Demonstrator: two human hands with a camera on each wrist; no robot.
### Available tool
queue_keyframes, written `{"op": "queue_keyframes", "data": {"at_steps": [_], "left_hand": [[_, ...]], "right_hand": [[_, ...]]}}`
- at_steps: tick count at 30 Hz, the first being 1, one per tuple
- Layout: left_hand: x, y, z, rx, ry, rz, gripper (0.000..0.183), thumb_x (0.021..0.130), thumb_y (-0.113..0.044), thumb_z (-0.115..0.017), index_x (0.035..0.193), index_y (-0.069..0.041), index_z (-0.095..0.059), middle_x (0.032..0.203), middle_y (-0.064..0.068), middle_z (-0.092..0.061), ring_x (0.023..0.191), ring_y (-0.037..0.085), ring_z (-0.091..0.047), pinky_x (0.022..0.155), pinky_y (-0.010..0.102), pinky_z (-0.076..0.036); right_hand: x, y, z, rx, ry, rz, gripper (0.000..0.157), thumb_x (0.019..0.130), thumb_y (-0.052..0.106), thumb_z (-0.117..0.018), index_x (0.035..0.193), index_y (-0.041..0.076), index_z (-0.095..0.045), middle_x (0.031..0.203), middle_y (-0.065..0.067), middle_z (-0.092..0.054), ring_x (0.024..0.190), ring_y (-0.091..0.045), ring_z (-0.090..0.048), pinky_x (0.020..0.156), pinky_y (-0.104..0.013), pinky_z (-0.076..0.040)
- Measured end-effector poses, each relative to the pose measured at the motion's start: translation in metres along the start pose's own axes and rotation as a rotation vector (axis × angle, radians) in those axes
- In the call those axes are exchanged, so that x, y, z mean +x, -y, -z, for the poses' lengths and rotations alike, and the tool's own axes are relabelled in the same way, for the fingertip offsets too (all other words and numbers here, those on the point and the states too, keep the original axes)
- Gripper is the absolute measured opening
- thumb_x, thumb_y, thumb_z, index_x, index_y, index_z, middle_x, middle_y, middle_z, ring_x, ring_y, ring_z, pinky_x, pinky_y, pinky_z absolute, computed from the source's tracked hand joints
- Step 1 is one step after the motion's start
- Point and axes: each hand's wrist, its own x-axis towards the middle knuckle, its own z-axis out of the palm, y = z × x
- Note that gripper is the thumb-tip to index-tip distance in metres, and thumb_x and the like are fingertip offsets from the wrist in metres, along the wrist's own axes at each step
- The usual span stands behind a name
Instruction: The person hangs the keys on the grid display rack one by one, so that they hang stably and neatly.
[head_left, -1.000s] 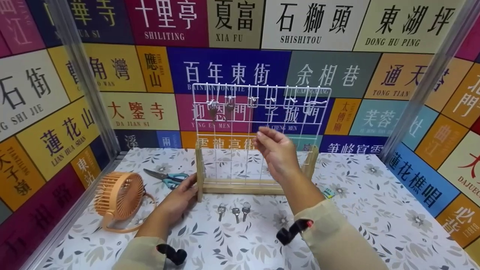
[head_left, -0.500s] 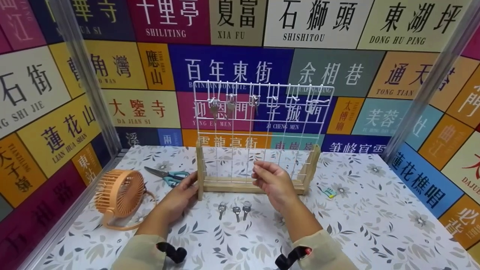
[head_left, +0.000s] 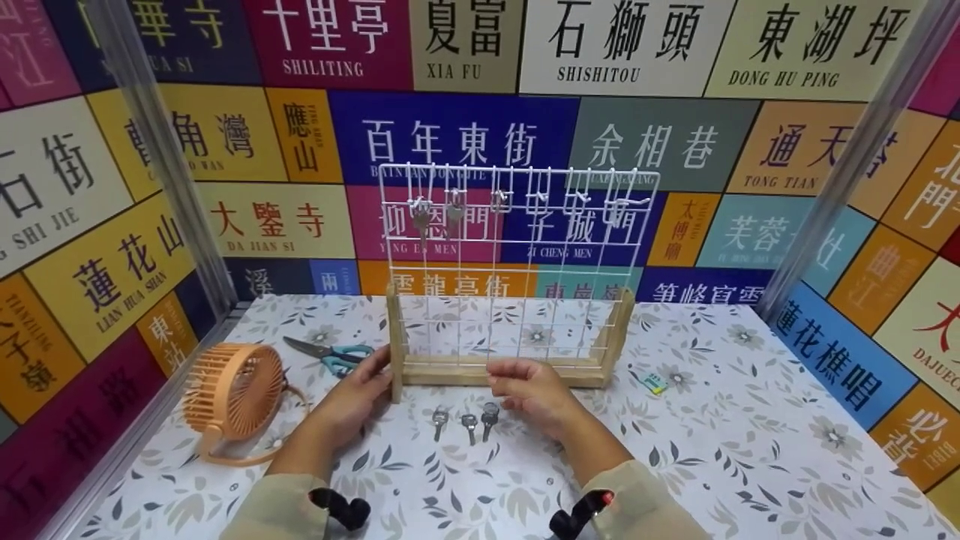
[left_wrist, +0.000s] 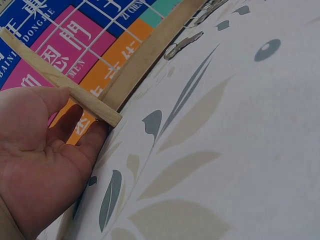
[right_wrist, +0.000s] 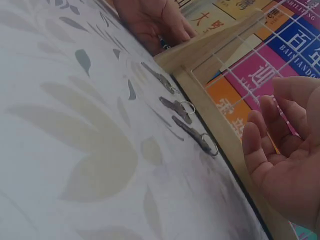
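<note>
Head view, wall panels: colour blocks with Chinese characters and Latin lettering, among them SHILITING, XIA FU, SHISHITOU, DONG HU PING, TONG TIAN, ZI CHENG MEN and DA JIAN SI.
Head view, green packet: a small packet on the patterned tabletop, right of the rack; its print is too small to read.
Head view, rack: white wire grid on a wooden base, with a row of hooks; hanging keys on the two leftmost, the third unclear.
Head view, loose keys: three keys on the tabletop in front of the base, between the hands.
Head view, left side: orange fan; scissors with teal handles, near the left hand.
Left wrist view, lettering: MEN and part of ZI CHENG behind the grid.
Left wrist view, left hand: thumb and fingers pinch the left wooden post.
Right wrist view, lettering: SHILITING and part of BAINIANDONGJIE.
Right wrist view, right hand: hand loosely bent, fingers apart, beside the grid; rings show on two loose keys.
</note>
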Motion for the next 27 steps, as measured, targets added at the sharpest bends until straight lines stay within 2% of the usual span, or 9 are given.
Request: {"op": "queue_keyframes", "data": {"at_steps": [6, 9, 16, 23, 27], "left_hand": [[0.000, 0.002, -0.003, -0.013, 0.007, -0.045, 0.058, 0.114, -0.023, -0.048, 0.169, -0.031, -0.031, 0.180, -0.003, -0.024, 0.167, 0.026, -0.023, 0.137, 0.048, -0.022], [-0.001, 0.001, -0.003, -0.017, 0.005, -0.030, 0.058, 0.114, -0.025, -0.049, 0.169, -0.033, -0.032, 0.179, -0.005, -0.024, 0.167, 0.025, -0.024, 0.137, 0.047, -0.022], [0.000, 0.000, -0.001, -0.012, 0.007, -0.005, 0.057, 0.113, -0.029, -0.051, 0.167, -0.040, -0.034, 0.179, -0.009, -0.024, 0.167, 0.025, -0.025, 0.137, 0.048, -0.022], [0.000, -0.001, -0.001, -0.031, 0.005, -0.004, 0.058, 0.113, -0.028, -0.052, 0.167, -0.039, -0.035, 0.179, -0.009, -0.025, 0.166, 0.023, -0.025, 0.136, 0.047, -0.023], [0.000, 0.000, 0.000, -0.022, 0.008, -0.011, 0.058, 0.113, -0.027, -0.052, 0.167, -0.039, -0.035, 0.179, -0.009, -0.025, 0.167, 0.023, -0.023, 0.137, 0.047, -0.022]], "right_hand": [[0.003, -0.020, 0.006, -0.165, 0.023, -0.023, 0.039, 0.093, 0.013, -0.081, 0.128, -0.002, -0.073, 0.112, -0.006, -0.078, 0.089, -0.015, -0.070, 0.077, -0.027, -0.060], [0.004, -0.023, 0.009, -0.208, 0.031, -0.014, 0.038, 0.092, 0.012, -0.082, 0.126, -0.002, -0.073, 0.110, -0.006, -0.078, 0.090, -0.014, -0.070, 0.078, -0.027, -0.060], [0.003, -0.023, 0.009, -0.345, 0.070, 0.025, 0.039, 0.087, 0.009, -0.085, 0.124, 0.001, -0.075, 0.113, -0.015, -0.076, 0.091, -0.012, -0.068, 0.077, -0.023, -0.058], [0.001, -0.021, 0.007, -0.439, 0.099, 0.035, 0.039, 0.081, 0.003, -0.088, 0.119, 0.004, -0.076, 0.094, -0.005, -0.070, 0.084, -0.012, -0.062, 0.069, -0.020, -0.052], [0.001, -0.022, 0.007, -0.468, 0.094, 0.040, 0.035, 0.081, 0.001, -0.087, 0.114, 0.005, -0.078, 0.090, -0.003, -0.068, 0.083, -0.012, -0.060, 0.069, -0.020, -0.051]]}}
